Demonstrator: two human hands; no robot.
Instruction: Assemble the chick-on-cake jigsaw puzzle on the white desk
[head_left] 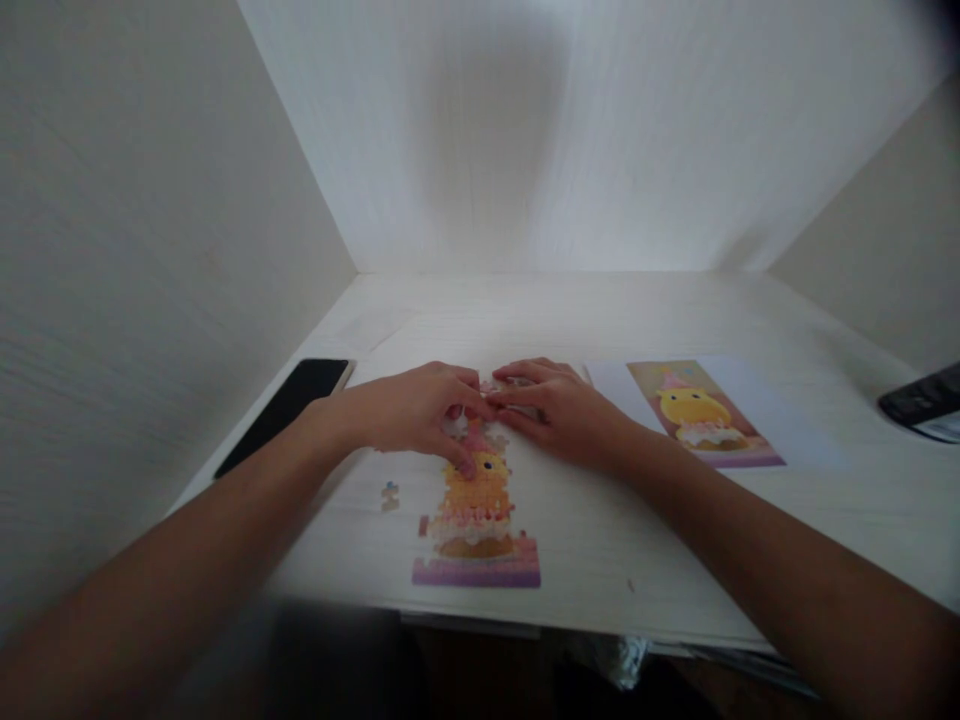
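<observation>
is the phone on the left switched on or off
It looks off or asleep: the phone lies flat on the desk with a fully black screen, no glow or image. True power state cannot be told.

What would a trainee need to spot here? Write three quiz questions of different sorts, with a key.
1. True or false: both hands, the left hand and the right hand, rest on the upper end of the partly built puzzle.
2. Which lies at the table's left edge? A) reference picture B) black phone C) loose puzzle piece
3. Fill in: the loose puzzle piece lies to the ____ of the puzzle.

Key: 1 true; 2 B; 3 left.
</observation>
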